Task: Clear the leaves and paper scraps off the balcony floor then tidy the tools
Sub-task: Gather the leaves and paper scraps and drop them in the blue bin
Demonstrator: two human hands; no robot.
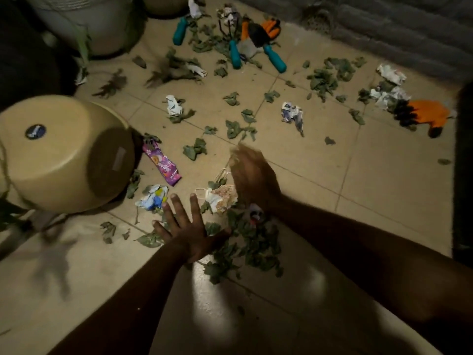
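Dry green leaves lie all over the beige tiled floor, heaped thickest in a pile (256, 242) between my hands. My left hand (186, 226) lies flat with spread fingers at the pile's left edge, beside a crumpled blue-and-white paper scrap (152, 197). My right hand (252, 175) is blurred, fingers straight, edge-on at the pile's far side next to a crumpled face mask (221, 198). More paper scraps (291, 114) lie further out. Teal-handled garden tools (256, 44) sit in a heap at the back, with an orange glove (427, 115) on the right.
A tan plant pot (64, 152) lies tipped on its side at the left, a purple snack wrapper (162, 162) next to it. White pots (84, 21) stand at the back left. A grey wall (384, 19) runs along the back right. A dark object (464, 175) borders the right edge.
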